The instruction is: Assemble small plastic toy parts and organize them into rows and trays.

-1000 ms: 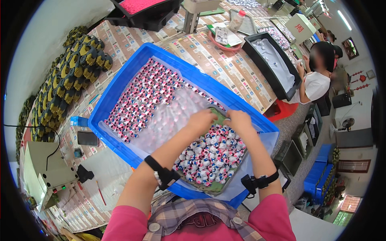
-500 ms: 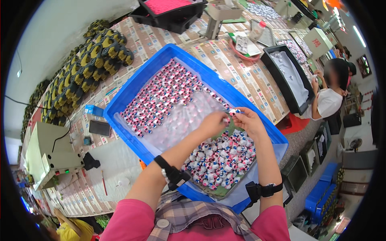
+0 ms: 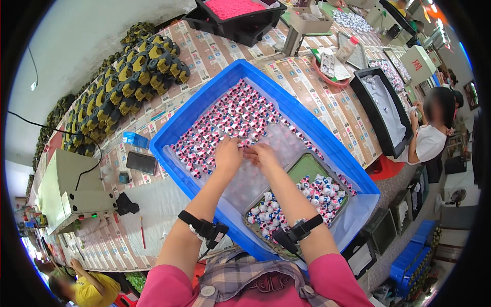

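A long worktop (image 3: pixel 327 97) covered in printed sheets ran across the view, and on it sat a big blue crate (image 3: pixel 286 102) lined with a clear blister sheet (image 3: pixel 255 174). The far part of that sheet was filled with rows of small pink, white and black pieces (image 3: pixel 230 120), while the near part lay bare. In the crate's near right corner rested a green tray (image 3: pixel 307 166) holding a loose heap of the same kind of small pieces (image 3: pixel 312 197). To the left of the crate, yellow-and-black parts (image 3: pixel 128 77) were stacked in rows, and a grey machine box (image 3: pixel 66 189) stood nearer the person, with a dark phone (image 3: pixel 141 162) lying between it and the crate. Both forearms reached into the crate with black wrist straps on. The left hand (image 3: pixel 228 154) and right hand (image 3: pixel 262 156) met just beside each other at the edge of the filled rows, fingers curled down onto the pieces; whether either grip had closed on one could not be told.
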